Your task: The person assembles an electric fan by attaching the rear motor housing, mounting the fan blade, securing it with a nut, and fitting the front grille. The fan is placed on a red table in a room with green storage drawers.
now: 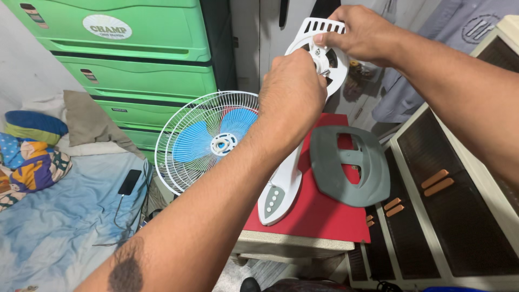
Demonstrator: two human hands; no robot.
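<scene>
I hold up a white fan body [286, 184], its button panel end resting on the red tabletop [324, 216]. My right hand [365, 32] grips the slotted white motor housing [321, 27] at the top. My left hand [292, 92] is closed in front of the housing's middle, hiding what its fingers touch. A grey fan base [348, 165] lies flat on the red top beside the body. A white wire grille with blue blades [208, 138] leans to the left of the table.
A green plastic drawer chest [135, 59] stands behind the grille. A bed with blue sheet [54, 227], pillows and a black phone [130, 181] lies left. A cream cabinet with mesh doors [454, 205] sits right. Clothes hang at the back.
</scene>
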